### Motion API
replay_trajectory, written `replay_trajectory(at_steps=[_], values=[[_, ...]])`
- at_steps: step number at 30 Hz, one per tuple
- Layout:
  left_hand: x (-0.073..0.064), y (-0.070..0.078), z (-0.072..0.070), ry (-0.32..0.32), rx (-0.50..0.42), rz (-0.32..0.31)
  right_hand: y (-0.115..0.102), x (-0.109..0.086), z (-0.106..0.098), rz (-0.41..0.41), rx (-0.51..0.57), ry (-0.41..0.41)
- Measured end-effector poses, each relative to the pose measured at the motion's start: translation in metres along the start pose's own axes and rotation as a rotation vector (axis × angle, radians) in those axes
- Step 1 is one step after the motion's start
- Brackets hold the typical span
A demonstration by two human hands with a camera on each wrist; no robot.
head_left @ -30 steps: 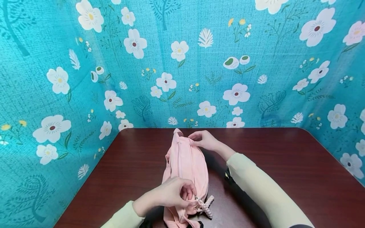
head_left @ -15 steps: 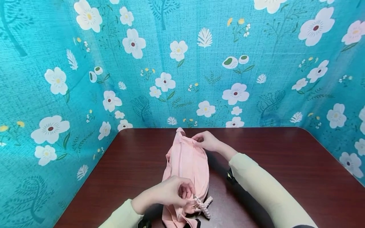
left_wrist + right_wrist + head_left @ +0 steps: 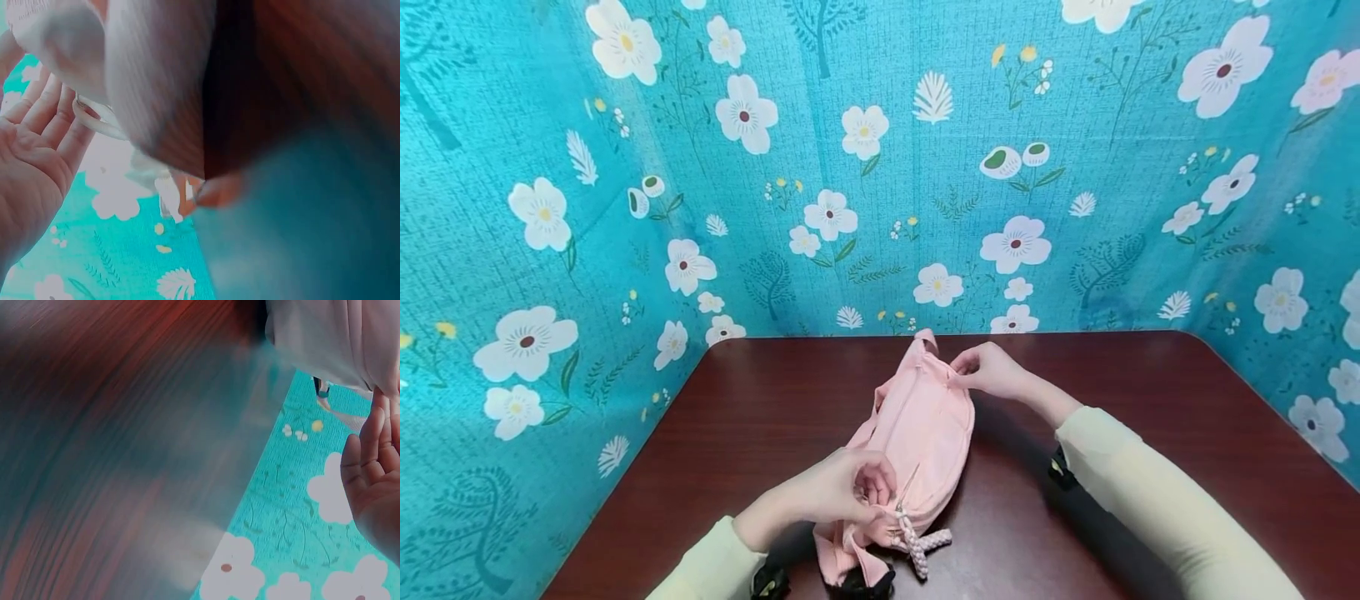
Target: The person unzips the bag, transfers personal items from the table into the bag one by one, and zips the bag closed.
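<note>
A pink fabric bag (image 3: 928,433) with zippers stands on the table, leaning and angled toward the far right. My left hand (image 3: 831,487) pinches its near end beside a zipper, where a braided cord charm (image 3: 913,546) dangles. At the far end, close to the bag's loop handle (image 3: 927,340), the fingers of my right hand (image 3: 1000,372) pinch the upper edge. Pink straps (image 3: 853,554) with black parts trail at the near left. In the left wrist view my left hand (image 3: 37,162) reaches up beside the pale cloth; the right wrist view has my right hand (image 3: 378,481) at the bag's edge.
The dark red-brown wooden table (image 3: 760,417) has a shiny top and rounded far corners. A turquoise curtain (image 3: 880,208) printed with white flowers surrounds its far and side edges.
The far end of the bag has swung right, together with my right hand. My left hand has shifted slightly left and keeps its pinch on the near end.
</note>
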State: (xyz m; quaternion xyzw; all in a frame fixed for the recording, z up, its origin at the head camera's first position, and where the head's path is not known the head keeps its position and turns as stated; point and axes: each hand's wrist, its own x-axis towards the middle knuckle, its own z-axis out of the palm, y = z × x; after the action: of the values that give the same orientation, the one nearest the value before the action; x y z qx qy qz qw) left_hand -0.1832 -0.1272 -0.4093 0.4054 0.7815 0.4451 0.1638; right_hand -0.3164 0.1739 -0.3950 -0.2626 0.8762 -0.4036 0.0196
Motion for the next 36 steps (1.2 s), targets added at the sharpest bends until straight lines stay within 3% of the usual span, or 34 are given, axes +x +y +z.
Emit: replay_trajectory(at_steps=[5, 13, 21, 27, 36], values=[[0.000, -0.005, -0.008, 0.049, 0.079, -0.019, 0.003, -0.022, -0.015, 0.020, -0.035, 0.022], [0.003, -0.015, -0.023, 0.121, 0.175, -0.069, 0.000, -0.054, -0.023, 0.097, -0.090, 0.130], [0.011, -0.025, -0.037, 0.163, 0.198, -0.083, 0.001, -0.079, -0.020, 0.097, -0.115, 0.255], [0.022, -0.034, -0.049, 0.178, 0.217, -0.064, 0.003, -0.094, -0.014, 0.146, -0.102, 0.313], [0.040, -0.046, -0.061, 0.181, 0.151, -0.082, -0.004, -0.115, -0.006, 0.200, -0.106, 0.376]])
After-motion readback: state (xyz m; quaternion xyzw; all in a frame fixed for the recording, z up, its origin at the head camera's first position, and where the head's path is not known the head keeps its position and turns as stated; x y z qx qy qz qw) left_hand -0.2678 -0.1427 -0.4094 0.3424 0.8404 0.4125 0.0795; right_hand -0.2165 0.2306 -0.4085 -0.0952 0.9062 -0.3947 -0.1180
